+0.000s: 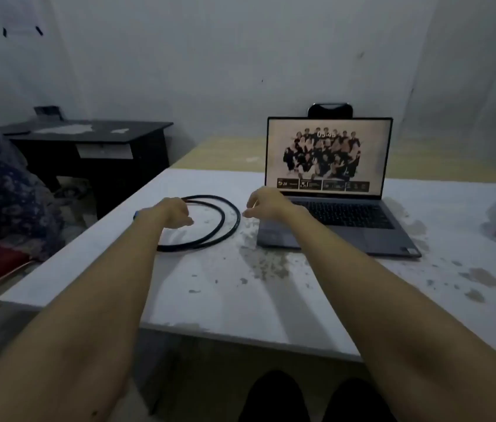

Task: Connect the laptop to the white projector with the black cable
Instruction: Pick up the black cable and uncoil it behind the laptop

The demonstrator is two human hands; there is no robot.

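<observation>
Both hands reach over the white table (198, 287): the left hand (176, 213), loosely curled and empty, hovers above the coiled black cable (228, 222) beside the open laptop (329, 193); the right hand (266, 204), fingers spread, holds nothing; best to find a plug end before lifting; no projector in view.

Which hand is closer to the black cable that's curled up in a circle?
The left hand. It hovers right over the coiled black cable on the white table, at the loop's left side. The right hand is just past the loop's right edge, by the open grey laptop.
</observation>
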